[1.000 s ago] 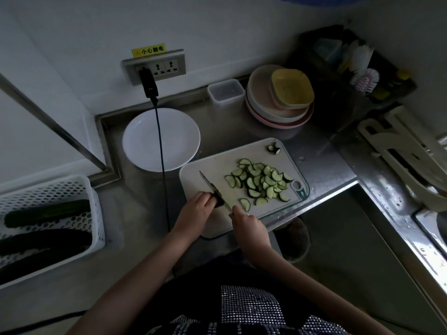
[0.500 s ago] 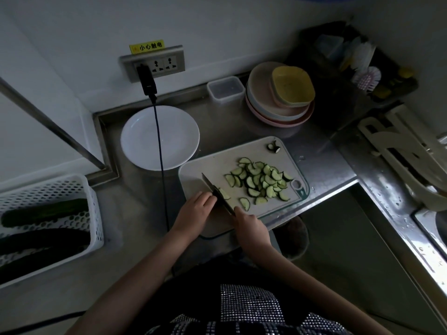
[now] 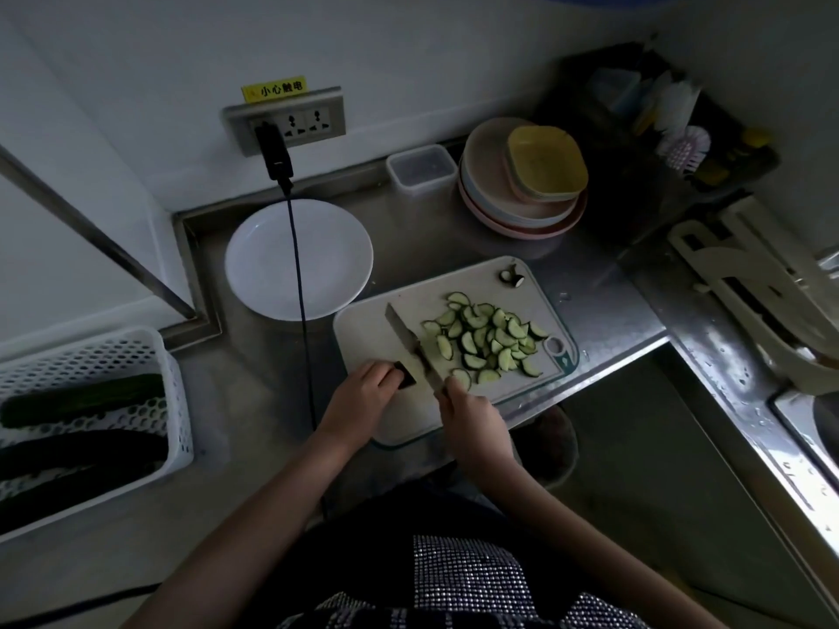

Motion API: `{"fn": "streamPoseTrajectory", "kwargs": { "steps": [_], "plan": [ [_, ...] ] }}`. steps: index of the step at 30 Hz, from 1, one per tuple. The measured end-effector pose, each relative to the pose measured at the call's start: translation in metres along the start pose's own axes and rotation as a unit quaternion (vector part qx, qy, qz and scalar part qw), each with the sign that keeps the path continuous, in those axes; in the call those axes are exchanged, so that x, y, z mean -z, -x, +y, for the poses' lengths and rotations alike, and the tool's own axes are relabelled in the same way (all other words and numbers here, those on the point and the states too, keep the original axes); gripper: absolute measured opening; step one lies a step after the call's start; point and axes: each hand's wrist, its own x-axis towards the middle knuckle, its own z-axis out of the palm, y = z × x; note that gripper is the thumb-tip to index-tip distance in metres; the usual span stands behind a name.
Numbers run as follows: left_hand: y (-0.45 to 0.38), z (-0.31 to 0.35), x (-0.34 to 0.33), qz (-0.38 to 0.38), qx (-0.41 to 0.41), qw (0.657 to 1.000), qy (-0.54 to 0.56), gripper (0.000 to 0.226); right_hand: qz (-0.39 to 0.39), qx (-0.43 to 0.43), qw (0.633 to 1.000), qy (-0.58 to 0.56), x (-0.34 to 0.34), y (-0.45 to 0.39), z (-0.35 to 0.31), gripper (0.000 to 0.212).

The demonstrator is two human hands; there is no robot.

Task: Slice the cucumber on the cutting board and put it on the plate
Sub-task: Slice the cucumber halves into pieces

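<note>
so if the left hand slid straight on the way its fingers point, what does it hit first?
The cucumber stub it already holds, then the knife blade just beyond, held by the right hand. Past that lie the slices. Blade height above the board is unclear.

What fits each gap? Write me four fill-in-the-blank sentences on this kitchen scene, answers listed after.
1. The right hand holds the ____ over the cutting board.
2. The left hand holds the last dark cucumber end on the ____.
3. The white plate holds ____ cucumber slices so far.
4. The whole cucumbers lie in a white ____ at the left.

Missing words: knife; cutting board; no; basket
</note>
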Motion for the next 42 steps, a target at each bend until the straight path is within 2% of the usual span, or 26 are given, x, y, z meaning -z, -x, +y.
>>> {"fn": "streamPoseTrajectory", "kwargs": {
  "steps": [4, 13, 17, 20, 22, 28, 33, 37, 40, 42],
  "plan": [
    [-0.001, 0.001, 0.0, 0.001, 0.007, 1.0, -0.008, 0.026, -0.005, 0.03, 0.999, 0.024, -0.004, -0.001, -0.003, 0.02],
    [-0.001, 0.002, 0.0, 0.01, 0.008, 1.0, -0.01, 0.029, -0.025, 0.026, 0.999, 0.033, -0.01, 0.0, -0.002, 0.02],
    [0.0, 0.003, 0.0, 0.02, 0.011, 1.0, -0.005, 0.018, -0.037, 0.019, 0.999, 0.03, -0.012, 0.0, -0.003, 0.016],
    [0.001, 0.002, -0.003, 0.011, 0.02, 1.0, 0.006, 0.035, -0.072, -0.004, 0.996, 0.051, -0.013, 0.0, -0.003, 0.01],
    [0.0, 0.001, -0.003, 0.016, 0.017, 1.0, 0.005, 0.035, -0.078, -0.009, 0.995, 0.06, -0.015, 0.0, -0.003, 0.011],
    [0.002, -0.002, -0.006, 0.015, 0.013, 1.0, 0.011, 0.036, -0.061, -0.016, 0.996, 0.068, -0.015, 0.0, 0.0, 0.011],
    [0.0, -0.002, -0.003, 0.016, 0.0, 1.0, 0.014, 0.032, 0.005, -0.087, 0.996, 0.029, -0.003, -0.007, 0.011, 0.002],
    [-0.001, -0.002, -0.003, 0.01, 0.01, 1.0, 0.011, 0.031, 0.015, -0.053, 0.998, 0.007, -0.001, -0.003, 0.003, 0.015],
    [0.0, -0.003, -0.004, 0.015, 0.011, 1.0, 0.013, 0.011, -0.002, -0.009, 1.0, 0.014, -0.005, 0.005, -0.007, 0.019],
    [0.0, -0.002, -0.004, 0.013, 0.013, 1.0, 0.013, 0.02, -0.016, 0.015, 0.999, 0.032, -0.009, 0.007, -0.011, 0.019]
  ]
}}
